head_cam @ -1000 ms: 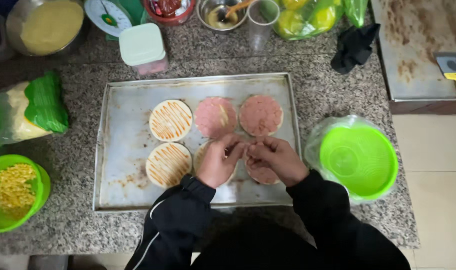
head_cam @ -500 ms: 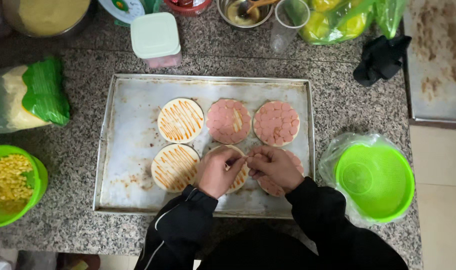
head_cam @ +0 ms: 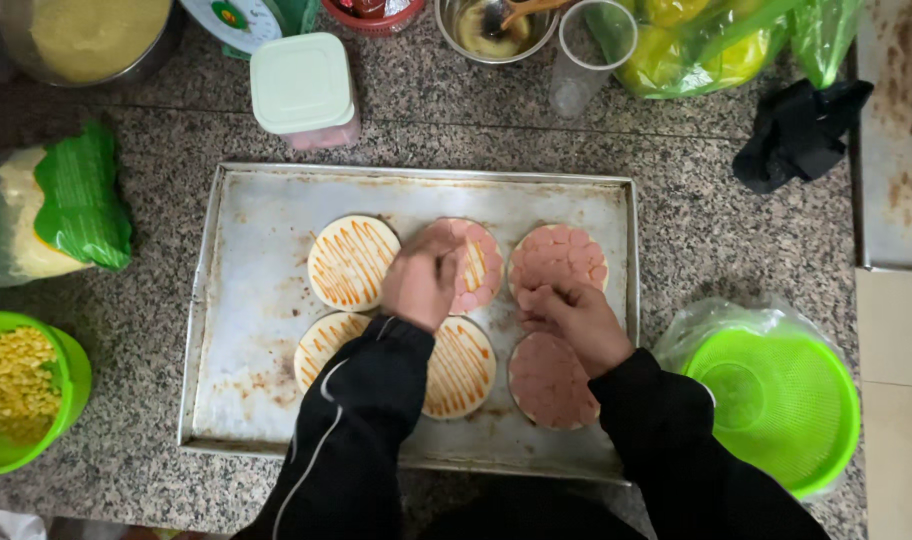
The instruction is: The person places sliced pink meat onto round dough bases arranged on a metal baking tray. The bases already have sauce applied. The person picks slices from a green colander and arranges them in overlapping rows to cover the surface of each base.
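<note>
Head view: our left hand (head_cam: pixel 421 282) pinches sausage slices over the middle pizza base (head_cam: pixel 468 265); right hand (head_cam: pixel 574 322), grip together, rests between 2 covered bases on the tray (head_cam: pixel 256 300).

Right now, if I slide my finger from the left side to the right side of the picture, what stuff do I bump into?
Green bowl of corn → metal baking tray → left hand → right hand → empty green colander.
</note>
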